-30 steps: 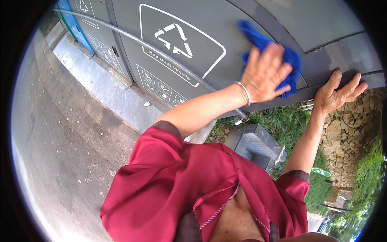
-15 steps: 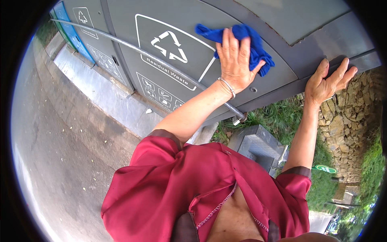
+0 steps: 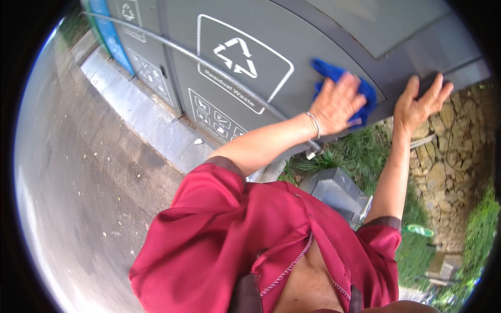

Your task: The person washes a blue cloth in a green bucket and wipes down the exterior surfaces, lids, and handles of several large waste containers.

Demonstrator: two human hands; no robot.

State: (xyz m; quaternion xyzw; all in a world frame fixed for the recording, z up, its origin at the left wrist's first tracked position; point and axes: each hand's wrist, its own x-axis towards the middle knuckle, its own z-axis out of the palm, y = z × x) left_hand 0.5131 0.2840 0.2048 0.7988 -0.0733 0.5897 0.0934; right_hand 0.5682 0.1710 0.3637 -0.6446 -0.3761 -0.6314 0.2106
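- Head view: the left hand [image 3: 336,107], partly blurred, lies with fingers extended over a blue cloth [image 3: 329,70] against the front of a grey cabinet [image 3: 292,41]; whether it pinches any fold, I cannot tell.
- The cloth sits between the white arrow sign [image 3: 237,56] and the cabinet's right edge, near that edge.
- The right hand [image 3: 417,108] is spread wide, holding nothing, its fingers laid on the edge band.
- Beyond that edge are grass [image 3: 355,151] and a rough stone wall [image 3: 443,167], with a grey block [image 3: 334,188] just beside the person's chest.
- A metal rail [image 3: 156,37] crosses the front, passing behind the left wrist; a padlock [image 3: 311,155] hangs near its end.
- Open road [image 3: 94,172] spreads along the left, past a pale stone ledge [image 3: 135,109].
- The cabinet's front is closed, its contents hidden; a blue panel [image 3: 112,39] and a green one stand farther along.
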